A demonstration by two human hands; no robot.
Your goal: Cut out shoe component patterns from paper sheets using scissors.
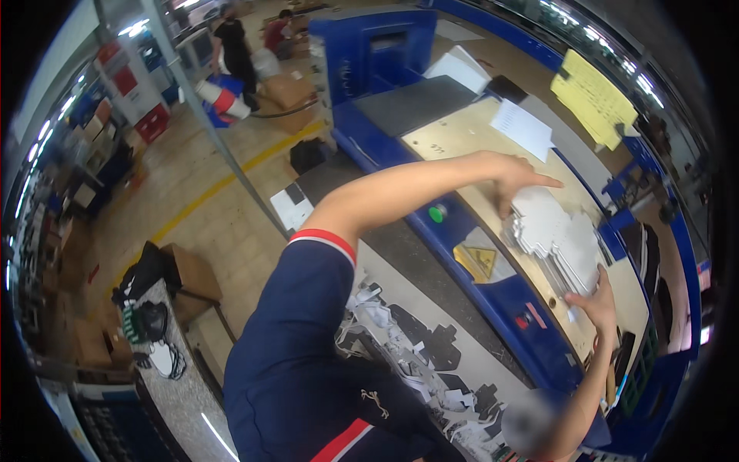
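A stack of flat white cut sheets (550, 223) with notched, stepped edges lies on the pale wooden board (462, 138) of a blue machine. My left hand (523, 181) curves around the stack's far end, thumb at its near side and index finger stretched out along the other. At the near end, my right hand (596, 304) has its thumb and fingers spread about the stack's corner, touching it. The stack sits between both hands. Some fingertips are hidden behind the sheets.
The blue machine (377, 61) has a green button (438, 213) and a yellow warning label (477, 262) on its front. White paper (523, 127) lies on the board; yellow sheets (593, 100) hang beyond. Scraps (416, 362) fill a trough below. Other people (235, 50) are far off.
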